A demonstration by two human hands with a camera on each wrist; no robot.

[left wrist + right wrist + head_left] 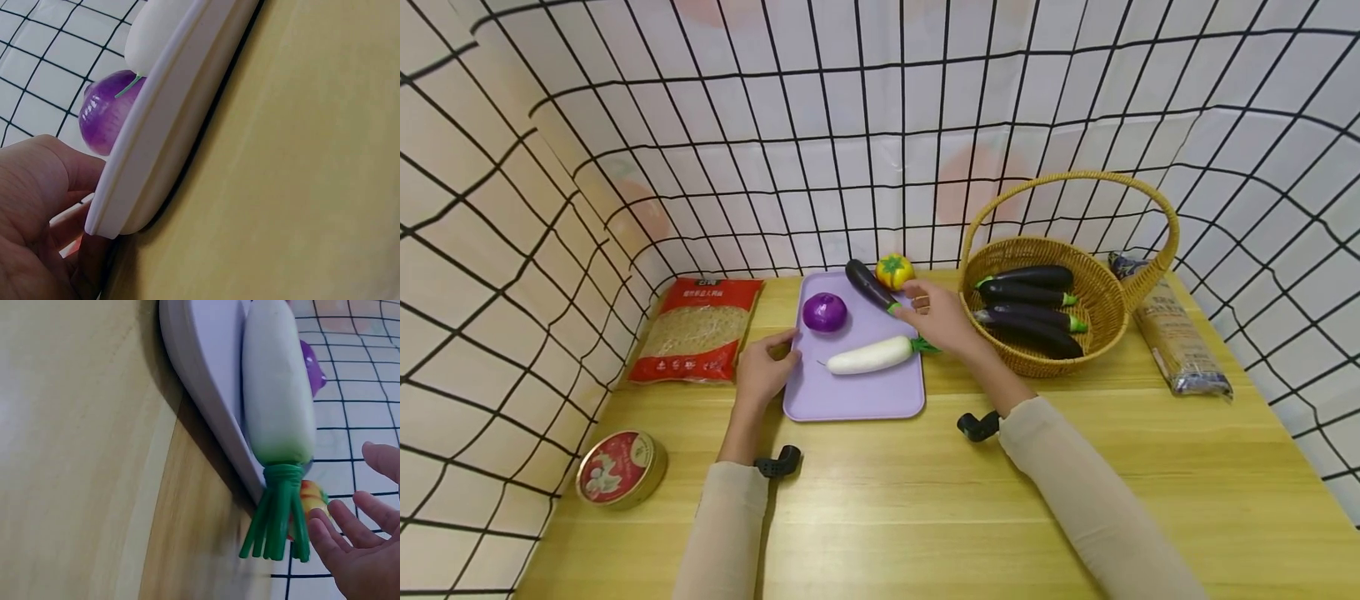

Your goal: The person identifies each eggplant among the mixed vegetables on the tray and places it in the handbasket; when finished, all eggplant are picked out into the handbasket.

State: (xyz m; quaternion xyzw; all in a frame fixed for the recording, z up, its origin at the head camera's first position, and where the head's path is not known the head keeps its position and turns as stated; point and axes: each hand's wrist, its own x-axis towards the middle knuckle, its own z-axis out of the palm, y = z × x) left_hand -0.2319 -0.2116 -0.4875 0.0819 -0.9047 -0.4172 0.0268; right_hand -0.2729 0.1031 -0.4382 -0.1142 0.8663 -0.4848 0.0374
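Note:
A lilac tray (850, 400) carries a purple onion (824, 312), a white radish (872, 356) with green stalks, and a dark eggplant (868, 285). At its left edge, my left hand (763, 367) grips the rim between thumb and fingers; the left wrist view shows this hand (37, 206) at the tray's corner. My right hand (942, 317) hovers by the tray's right side, near the eggplant's green stem end. In the right wrist view its fingers (356, 525) are spread and hold nothing. A yellow tomato-like vegetable (894, 272) with a green top sits at the tray's back right corner.
To the right stands a wicker basket (1105, 333) with a tall handle and several eggplants (1026, 292) inside. Beyond it lies a packet of noodles (1183, 333). On the left are a red pasta bag (696, 329) and a round tin (621, 469). Black wire mesh (865, 150) encloses the table.

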